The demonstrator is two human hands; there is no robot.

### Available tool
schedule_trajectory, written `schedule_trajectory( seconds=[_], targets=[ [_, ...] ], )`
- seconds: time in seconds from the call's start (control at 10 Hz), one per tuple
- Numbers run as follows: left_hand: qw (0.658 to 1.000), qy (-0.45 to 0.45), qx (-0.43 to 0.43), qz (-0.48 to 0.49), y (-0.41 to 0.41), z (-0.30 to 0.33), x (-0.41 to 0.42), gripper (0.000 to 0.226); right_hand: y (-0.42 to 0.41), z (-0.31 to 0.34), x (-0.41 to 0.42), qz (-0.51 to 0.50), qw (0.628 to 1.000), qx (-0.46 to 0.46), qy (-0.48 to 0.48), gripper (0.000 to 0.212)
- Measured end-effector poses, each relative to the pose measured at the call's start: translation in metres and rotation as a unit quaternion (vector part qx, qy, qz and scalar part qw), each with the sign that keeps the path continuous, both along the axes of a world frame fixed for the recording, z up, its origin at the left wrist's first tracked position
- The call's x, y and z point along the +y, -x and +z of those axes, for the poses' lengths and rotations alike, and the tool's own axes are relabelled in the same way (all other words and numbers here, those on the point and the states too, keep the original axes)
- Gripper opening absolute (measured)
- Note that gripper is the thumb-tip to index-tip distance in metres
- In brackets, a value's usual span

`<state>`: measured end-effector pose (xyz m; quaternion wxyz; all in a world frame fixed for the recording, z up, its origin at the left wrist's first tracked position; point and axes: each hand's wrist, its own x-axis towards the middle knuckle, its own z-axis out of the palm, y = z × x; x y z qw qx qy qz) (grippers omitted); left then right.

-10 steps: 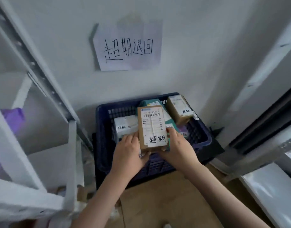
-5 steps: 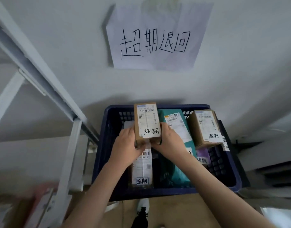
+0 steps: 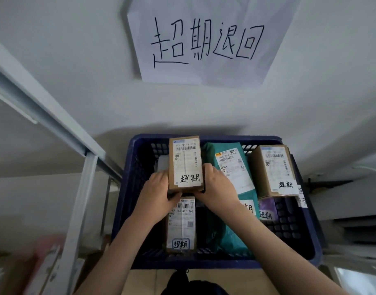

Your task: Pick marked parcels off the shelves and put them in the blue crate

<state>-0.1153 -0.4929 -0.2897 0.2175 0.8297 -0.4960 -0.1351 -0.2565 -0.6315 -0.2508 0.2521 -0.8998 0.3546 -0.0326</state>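
I hold a marked cardboard parcel (image 3: 186, 163) between my left hand (image 3: 156, 195) and my right hand (image 3: 218, 191), fingers curled round its near end on either side. It hangs over the far left part of the blue crate (image 3: 127, 201). Below it, by the near wall, lies a labelled box (image 3: 181, 225). A green mailer bag (image 3: 227, 201) fills the middle, and a brown box (image 3: 273, 170) sits in the far right corner. A handwritten paper sign (image 3: 206, 39) hangs on the wall above.
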Motion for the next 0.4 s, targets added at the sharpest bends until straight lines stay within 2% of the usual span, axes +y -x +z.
schedule_trajectory(
  seconds=[0.2,0.3,0.4],
  targets=[
    [0.999,-0.009,-0.042,0.014,0.001,0.011,0.001,0.061,0.012,0.013,0.005,0.021,1.000,0.001,0.000,0.050],
    [0.997,-0.007,-0.066,0.031,0.011,0.033,0.005,0.071,0.029,0.036,0.008,0.035,0.999,0.007,0.012,0.063],
    [0.994,-0.010,-0.099,0.040,0.023,0.051,0.014,0.086,0.054,0.055,0.009,0.030,0.998,0.006,0.049,0.068]
  ],
)
